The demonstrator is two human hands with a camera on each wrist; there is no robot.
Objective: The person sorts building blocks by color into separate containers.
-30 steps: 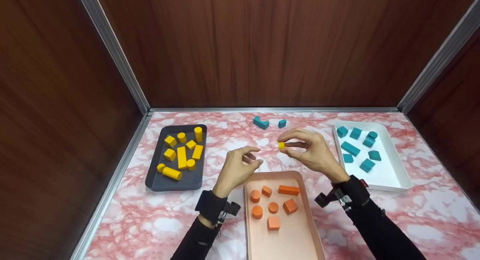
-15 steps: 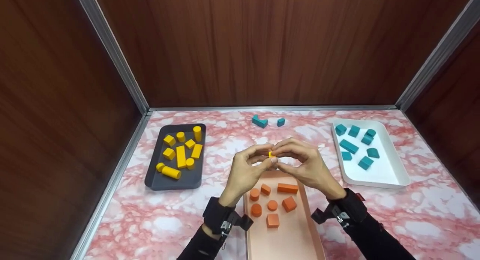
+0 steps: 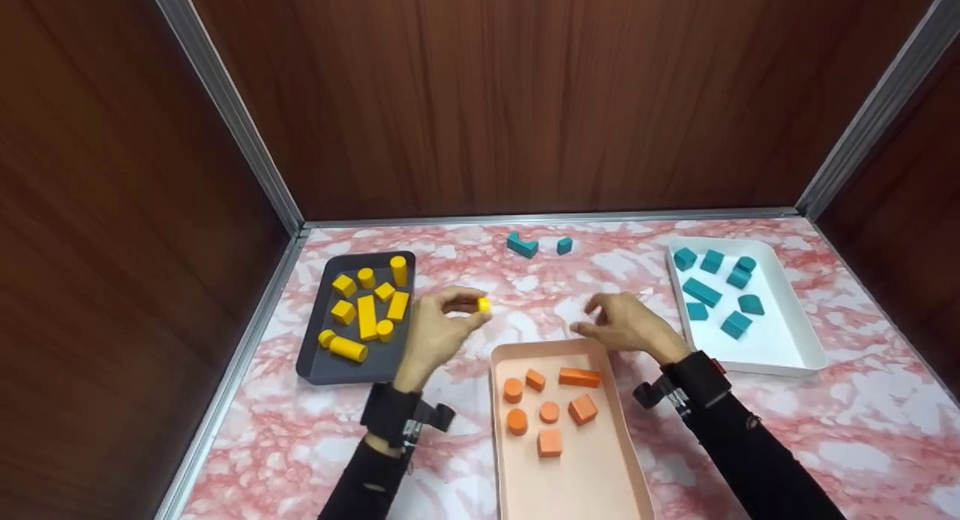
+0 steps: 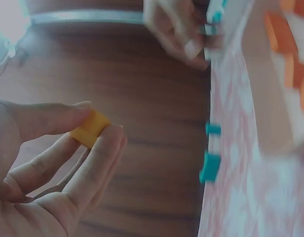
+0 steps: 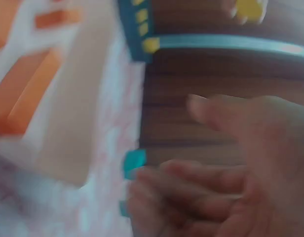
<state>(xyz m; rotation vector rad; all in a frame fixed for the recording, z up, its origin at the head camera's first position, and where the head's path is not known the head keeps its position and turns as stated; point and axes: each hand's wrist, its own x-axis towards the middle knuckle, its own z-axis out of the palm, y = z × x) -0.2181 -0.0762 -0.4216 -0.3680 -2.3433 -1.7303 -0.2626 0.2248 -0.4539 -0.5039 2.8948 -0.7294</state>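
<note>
My left hand (image 3: 439, 332) pinches a small yellow block (image 3: 484, 305) between thumb and fingertips, above the table between the dark grey tray (image 3: 315, 355) and the peach tray (image 3: 570, 479). The left wrist view shows the same yellow block (image 4: 91, 129) close up, with the thumb on one side and fingers on the other. My right hand (image 3: 626, 325) holds nothing; its fingers are loosely bent over the far right corner of the peach tray. Blurred in the right wrist view, the right hand (image 5: 231, 173) has a gap between thumb and fingers.
Several yellow blocks (image 3: 367, 317) lie in the dark grey tray, and several orange blocks (image 3: 550, 443) in the peach one. A white tray (image 3: 795, 347) at right bears teal blocks (image 3: 702, 292). Two teal pieces, an angular one (image 3: 522, 244) and a smaller one (image 3: 565, 245), lie near the back wall.
The yellow block has passed from my right hand to my left where the hands met. My left hand has since moved left with it, and the right hand has drawn back to the right.
</note>
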